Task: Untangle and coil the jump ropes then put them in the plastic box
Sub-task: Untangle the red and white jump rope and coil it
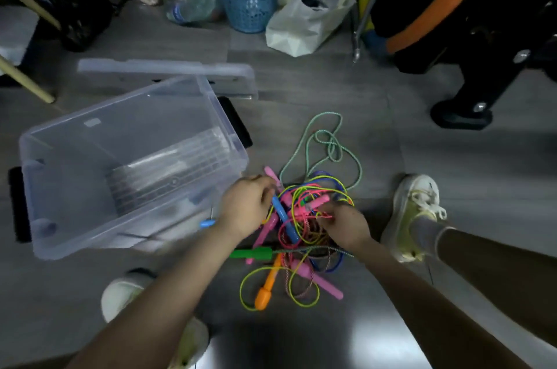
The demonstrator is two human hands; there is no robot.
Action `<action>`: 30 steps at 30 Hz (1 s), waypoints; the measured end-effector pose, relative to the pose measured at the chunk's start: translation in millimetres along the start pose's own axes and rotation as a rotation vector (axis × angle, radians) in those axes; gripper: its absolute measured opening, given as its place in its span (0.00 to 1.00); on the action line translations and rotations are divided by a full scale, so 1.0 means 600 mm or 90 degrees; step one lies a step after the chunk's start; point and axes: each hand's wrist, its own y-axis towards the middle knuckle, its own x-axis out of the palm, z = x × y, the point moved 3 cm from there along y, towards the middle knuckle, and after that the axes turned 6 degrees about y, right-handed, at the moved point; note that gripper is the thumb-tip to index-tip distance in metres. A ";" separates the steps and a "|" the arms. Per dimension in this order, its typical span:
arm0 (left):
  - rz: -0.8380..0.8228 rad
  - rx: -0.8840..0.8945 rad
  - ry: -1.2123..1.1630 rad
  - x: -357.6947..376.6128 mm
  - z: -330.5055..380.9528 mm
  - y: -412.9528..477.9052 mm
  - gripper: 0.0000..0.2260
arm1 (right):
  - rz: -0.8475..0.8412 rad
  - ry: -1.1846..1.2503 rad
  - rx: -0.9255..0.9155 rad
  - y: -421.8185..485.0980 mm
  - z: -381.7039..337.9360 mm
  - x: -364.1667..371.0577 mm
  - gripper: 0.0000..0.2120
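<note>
Since the ropes must end up inside it, the large clear plastic box (75, 227) stands open-mouthed at nine o'clock of the pile, close enough to load without reaching. Its thin translucent walls look smooth and rigid, its floor is ribbed, and no rope lies in it yet. Its flat frosted plastic lid (168, 70) lies on the grey floor just beyond, at the box's twelve o'clock, clear of the opening. The tangle of jump ropes (304, 236) rests on the floor near the box's right corner: a knotted heap of thin glossy cords in pink, yellow-green and blue, likely slippery against one another, with some rougher twisted strands. A pale green braided rope (328, 142) loops out of the heap toward one o'clock, lying looser than the rest, and seems the easiest to draw free first. Both hands are down in the pile, probably hunting for an end to start from. The left hand (244, 209), at the heap's ten o'clock edge, curls its fingers beside a long blue plastic handle (283, 218), though blur hides whether it holds anything. The right hand (343, 227), at three o'clock, pinches a few thin cords. Hard moulded handles jut out: a green ribbed handle (250, 253) at eight o'clock, a bulbous orange handle (265, 293) at six.
</note>
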 end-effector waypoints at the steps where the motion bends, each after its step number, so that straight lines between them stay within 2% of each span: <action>1: -0.030 0.004 0.015 0.028 0.003 -0.003 0.13 | -0.013 -0.007 0.019 -0.010 0.020 0.018 0.12; 5: -0.128 0.017 0.116 0.137 -0.014 0.009 0.11 | 0.009 0.045 0.073 -0.043 0.068 0.068 0.11; 10: -0.183 -0.035 0.191 0.236 -0.048 0.050 0.13 | 0.027 0.084 0.112 -0.051 0.101 0.134 0.17; 12: -0.203 -0.042 0.189 0.265 -0.052 0.050 0.13 | 0.036 0.072 0.117 -0.044 0.112 0.151 0.16; 15: -0.199 -0.029 0.134 0.296 -0.049 0.022 0.08 | 0.025 -0.057 0.127 -0.041 0.118 0.181 0.12; 17: -0.151 -0.071 0.084 0.304 -0.058 -0.003 0.07 | -0.007 -0.158 0.130 -0.046 0.117 0.203 0.14; 20: -0.101 -0.132 0.006 0.305 -0.072 -0.040 0.10 | -0.109 -0.238 0.164 -0.062 0.128 0.250 0.10; 23: -0.082 -0.154 -0.019 0.292 -0.078 -0.068 0.02 | -0.090 -0.251 0.153 -0.074 0.148 0.275 0.16; 26: -0.090 -0.154 -0.024 0.270 -0.072 -0.078 0.04 | -0.037 -0.236 0.137 -0.087 0.148 0.248 0.17; 30: -0.090 -0.150 -0.075 0.216 -0.041 -0.077 0.05 | 0.062 -0.175 0.092 -0.100 0.094 0.118 0.12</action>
